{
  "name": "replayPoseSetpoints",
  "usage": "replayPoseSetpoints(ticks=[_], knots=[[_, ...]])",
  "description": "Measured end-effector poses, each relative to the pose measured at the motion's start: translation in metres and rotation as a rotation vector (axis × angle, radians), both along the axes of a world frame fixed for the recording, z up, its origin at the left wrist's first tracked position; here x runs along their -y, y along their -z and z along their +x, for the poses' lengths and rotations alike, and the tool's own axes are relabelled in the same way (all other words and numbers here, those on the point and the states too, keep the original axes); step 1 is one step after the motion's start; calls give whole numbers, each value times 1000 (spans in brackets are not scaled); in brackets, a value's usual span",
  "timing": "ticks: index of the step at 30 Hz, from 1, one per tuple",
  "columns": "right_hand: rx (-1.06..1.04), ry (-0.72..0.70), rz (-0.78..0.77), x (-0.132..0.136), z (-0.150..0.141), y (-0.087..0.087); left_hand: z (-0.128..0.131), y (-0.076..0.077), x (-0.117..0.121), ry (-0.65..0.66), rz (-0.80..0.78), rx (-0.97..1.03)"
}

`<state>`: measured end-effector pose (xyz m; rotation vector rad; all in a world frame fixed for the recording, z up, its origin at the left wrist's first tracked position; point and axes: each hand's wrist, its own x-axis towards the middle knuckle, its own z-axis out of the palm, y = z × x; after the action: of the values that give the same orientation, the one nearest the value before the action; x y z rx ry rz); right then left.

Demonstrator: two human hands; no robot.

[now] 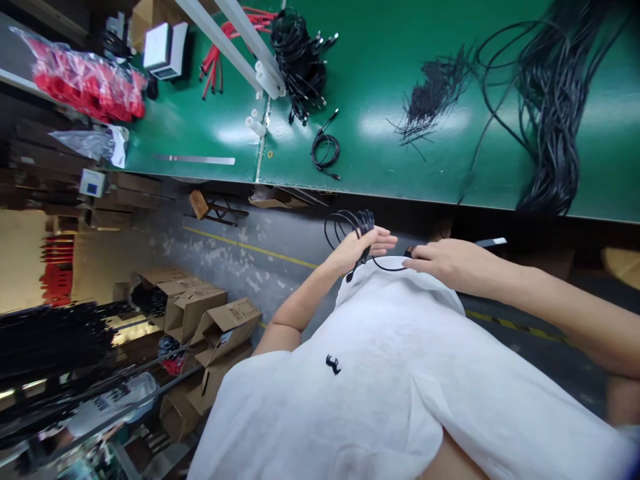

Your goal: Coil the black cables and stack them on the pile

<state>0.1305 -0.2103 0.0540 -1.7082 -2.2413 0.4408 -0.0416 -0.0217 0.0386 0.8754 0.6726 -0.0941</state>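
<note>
Shirt (380,373), cable (367,219) clear of table edge (400,194)

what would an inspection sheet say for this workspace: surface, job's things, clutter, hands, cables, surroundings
surface: green tabletop, glossy, with a seam across it
job's things: black cable, coiled at the left hand, one stretch running to the right hand
clutter: bagged red items, white box, metal strip, thin black strands
hands: left holds the coil, fingers mostly straight; right has curled fingers, its grip partly hidden
cables: dark tangled bundle, small separate coil, long black hank, red cables
surroundings: cardboard boxes, wooden stool, yellow floor line
</note>
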Motion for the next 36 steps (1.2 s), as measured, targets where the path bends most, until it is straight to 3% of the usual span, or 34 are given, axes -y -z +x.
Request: replayPoseSetpoints(ticks=[2, 5, 8, 11, 14, 17, 20, 22, 24, 27, 29, 32, 36], knots=[[35, 12, 41, -17, -5, -10, 2, 9, 11, 194, -8, 43], [37, 122, 106, -25, -7, -18, 1, 6, 17, 405, -48, 76], [-53, 235, 160, -4, -16, -11, -2, -9, 15, 414, -129, 108], [-141, 402, 79, 21, -27, 9, -7, -23, 15, 394, -254, 144], [-312, 495, 42, 15, -32, 26, -6, -28, 24, 511, -387, 196], [-527, 272, 134, -22, -32, 24, 1, -31, 36, 708, -430, 193], [-602, 35, 99, -51, -28, 11, 5, -37, 37, 811, -362, 139], [-645, 128, 39, -57, -27, 10, 3, -41, 29, 733, -341, 111], [-785, 390, -7, -58, -31, 19, 0, -43, 18, 578, -327, 117], [-1189, 830, -45, -65, -54, 41, -2, -44, 5, 357, -284, 184], [-1500, 1027, -94, -73, -73, 55, 0, -44, 1, 225, -267, 200], [-1812, 1099, -275, -82, -95, 64, 2, -44, 0, 86, -278, 155], [-2022, 975, -664, -84, -101, 62, -1, -47, 0, -27, -313, 134]])
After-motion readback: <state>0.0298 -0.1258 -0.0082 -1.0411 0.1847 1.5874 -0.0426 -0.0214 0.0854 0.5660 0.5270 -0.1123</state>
